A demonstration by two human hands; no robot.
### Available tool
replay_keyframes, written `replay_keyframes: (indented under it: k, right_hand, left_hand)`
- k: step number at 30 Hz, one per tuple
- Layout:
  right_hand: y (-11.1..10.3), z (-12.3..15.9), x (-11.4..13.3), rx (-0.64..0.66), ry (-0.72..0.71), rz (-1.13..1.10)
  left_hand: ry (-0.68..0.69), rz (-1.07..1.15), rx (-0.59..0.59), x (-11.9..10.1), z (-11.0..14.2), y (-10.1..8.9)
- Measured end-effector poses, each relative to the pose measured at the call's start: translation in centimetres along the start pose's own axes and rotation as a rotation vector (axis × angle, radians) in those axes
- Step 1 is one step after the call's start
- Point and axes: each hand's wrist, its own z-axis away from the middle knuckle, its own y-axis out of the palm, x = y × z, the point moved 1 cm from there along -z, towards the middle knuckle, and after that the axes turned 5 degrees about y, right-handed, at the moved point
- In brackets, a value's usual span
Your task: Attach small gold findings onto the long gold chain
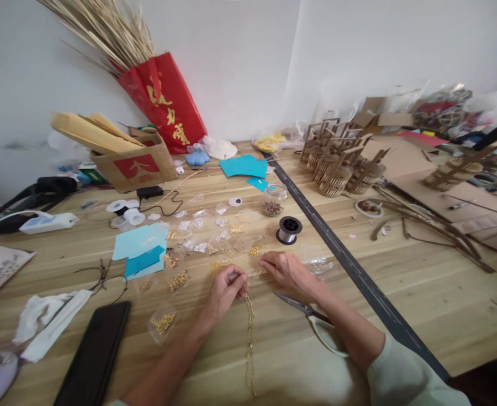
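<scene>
My left hand [226,290] pinches a gold chain [249,332] between thumb and fingertips. The chain hangs down over the wooden table toward its near edge. Just to the right, my right hand [285,273] has its fingertips pressed together around a thin gold-coloured bit, too small to name. Only a narrow gap separates the two hands. Beneath my right forearm lies a pair of scissors [325,331], partly covered by the arm. A spool of fine wire [289,230] stands beyond my right hand. Small bags of gold findings [178,281] are near my left hand.
Turquoise cards [145,251] and a black phone [94,355] lie on the left. A dark strip [337,248] crosses the table diagonally. Several small woven baskets [333,175] stand back right. A red bag [172,107] with dry stalks and a cardboard box [134,166] are back left.
</scene>
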Motion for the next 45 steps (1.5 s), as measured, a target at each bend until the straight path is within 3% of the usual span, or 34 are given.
replay_keyframes:
  k: [4,10,16,21,36,45]
  right_hand:
    - [0.1,-0.4,-0.6,-0.069,0.021,0.013]
    - [0.4,-1.0,-1.6,-0.114,0.111,-0.323]
    - [1.6,-1.3,-2.0,0.051,0.259,-0.766]
    - [1.9,-1.2,-1.4,0.199,0.318,-0.964]
    - [2.5,-1.0,-1.8,0.199,0.256,-0.904]
    - [1.7,-0.3,0.3,0.276,0.247,-0.879]
  left_hand:
    - [0.001,-0.007,0.001,-0.1,0.1,0.1]
    - [0.014,-0.038,0.026,-0.4,0.0,0.3]
    - [0.003,-0.077,0.053,-0.8,0.1,0.3]
    - [0.004,-0.092,0.069,-1.1,0.0,0.2]
    - [-0.040,-0.052,0.113,-0.8,0.1,0.3]
    - [-0.026,-0.039,0.132,-0.6,0.1,0.3]
